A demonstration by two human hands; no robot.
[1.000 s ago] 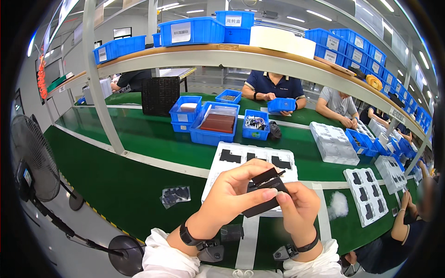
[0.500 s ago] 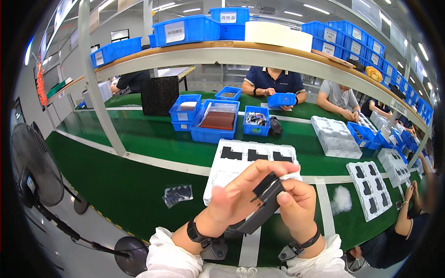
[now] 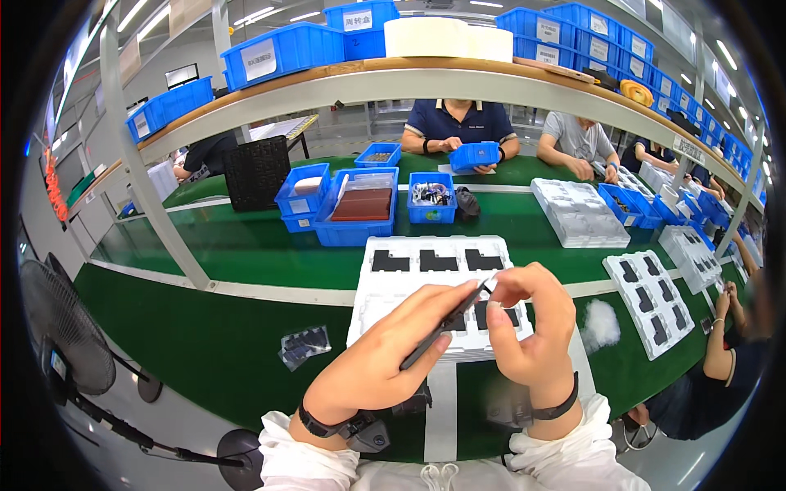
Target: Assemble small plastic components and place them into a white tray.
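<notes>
My left hand point(image 3: 372, 356) grips a flat black plastic part point(image 3: 432, 337), turned nearly edge-on and slanting up to the right. Thumb and fingers lie along its two sides. Curled at the part's upper end is my right hand point(image 3: 536, 331), fingertips bent in a pinch. A small white bit point(image 3: 490, 284) shows there beside the index fingertip; I cannot tell exactly what the fingers hold. Behind both hands lies a white molded tray point(image 3: 393, 296) with several black parts point(image 3: 438, 260) in its pockets. A dark object point(image 3: 416, 399) is partly hidden below my left wrist.
A clear bag with dark pieces point(image 3: 304, 345) lies left, crumpled white material point(image 3: 602, 326) right. Another tray of black parts point(image 3: 630, 307) is farther right. Blue bins point(image 3: 356, 233) stand behind, under a shelf point(image 3: 393, 86). A fan point(image 3: 70, 327) stands left; co-workers sit across and at right.
The black part has turned from showing its broad side to nearly edge-on. My left fingers have closed around it, while my right hand has shifted from gripping its side to its upper end.
</notes>
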